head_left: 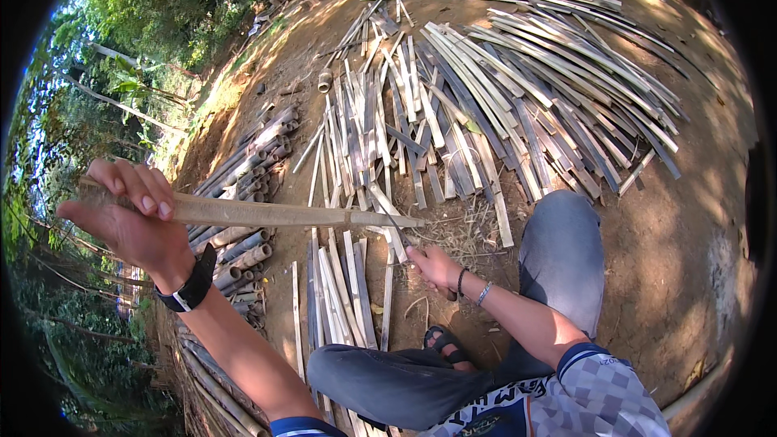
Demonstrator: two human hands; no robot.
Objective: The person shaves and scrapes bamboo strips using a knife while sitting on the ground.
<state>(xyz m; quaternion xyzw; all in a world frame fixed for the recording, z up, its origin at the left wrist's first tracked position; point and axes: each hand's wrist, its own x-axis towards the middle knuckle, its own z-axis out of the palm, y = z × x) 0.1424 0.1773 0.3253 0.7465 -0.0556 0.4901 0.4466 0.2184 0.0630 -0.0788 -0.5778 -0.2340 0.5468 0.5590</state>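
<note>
My left hand (142,210) is raised at the left, fingers curled over one end of a pale bamboo strip (267,214). The strip stretches almost level to the right and narrows to its tip, with a node ring partway along. In my right hand (435,267), closed round its handle, is a knife (398,231) whose thin dark blade points up and left. Its blade crosses the strip near the tip; whether the edge touches it I cannot tell. Both forearms reach in from the lower edge.
Split bamboo strips (558,89) lie fanned over the dirt ahead. Another row of strips (336,287) lies beside my left knee. Round bamboo poles (243,251) are stacked at the left. Shavings (469,231) litter the ground before my bent knees. Trees (162,16) stand beyond.
</note>
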